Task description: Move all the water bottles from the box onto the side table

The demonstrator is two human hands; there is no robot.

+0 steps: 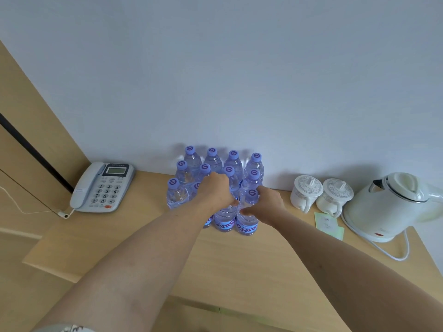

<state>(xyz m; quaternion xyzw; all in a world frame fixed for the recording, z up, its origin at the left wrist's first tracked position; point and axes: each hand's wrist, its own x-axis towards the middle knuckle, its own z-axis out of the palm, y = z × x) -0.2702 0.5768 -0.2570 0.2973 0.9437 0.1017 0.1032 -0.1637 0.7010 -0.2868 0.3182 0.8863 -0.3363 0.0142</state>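
Observation:
Several clear water bottles with purple caps (212,161) stand in rows on the wooden side table (239,259), against the white wall. My left hand (217,188) wraps over the top of a front-row bottle (225,219) with a blue label; its cap is hidden under my palm. My right hand (271,202) grips the shoulder of the neighbouring front bottle (248,221) from the right, with that bottle's cap showing beside my fingers. Both bottles stand on the table. The box is out of view.
A grey desk phone (102,188) with its cord lies at the table's left. Two white lidded mugs (321,196), a green note (329,224) and a white electric kettle (393,207) with its cable stand at the right. Bare tabletop lies in front of the bottles.

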